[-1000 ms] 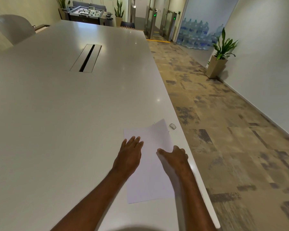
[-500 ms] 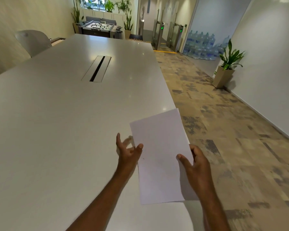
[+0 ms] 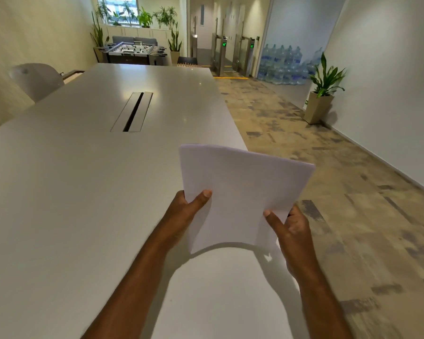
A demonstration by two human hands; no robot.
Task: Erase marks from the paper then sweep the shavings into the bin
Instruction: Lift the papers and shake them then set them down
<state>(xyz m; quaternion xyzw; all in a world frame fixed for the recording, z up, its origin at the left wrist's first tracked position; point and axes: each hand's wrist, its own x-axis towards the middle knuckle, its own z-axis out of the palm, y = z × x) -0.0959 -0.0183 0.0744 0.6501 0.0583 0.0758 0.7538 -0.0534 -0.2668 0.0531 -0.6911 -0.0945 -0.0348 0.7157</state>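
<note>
A white sheet of paper (image 3: pixel 242 189) is lifted off the white table (image 3: pixel 83 192) and bowed into a shallow trough near the table's right edge. My left hand (image 3: pixel 184 211) grips its left edge, thumb on top. Its lower right corner is pinched by my right hand (image 3: pixel 289 228), thumb on top. No marks or shavings show on the sheet. The eraser and the bin are out of sight.
A cable slot (image 3: pixel 132 111) is set into the table's middle. A white chair (image 3: pixel 34 79) stands at the far left. Patterned floor runs along the right, with a potted plant (image 3: pixel 323 94) by the wall and water bottles (image 3: pixel 287 64) behind.
The paper lay flat under both hands a second ago. Both hands have since picked it up, raised it and curved it. The eraser beside the paper is no longer visible.
</note>
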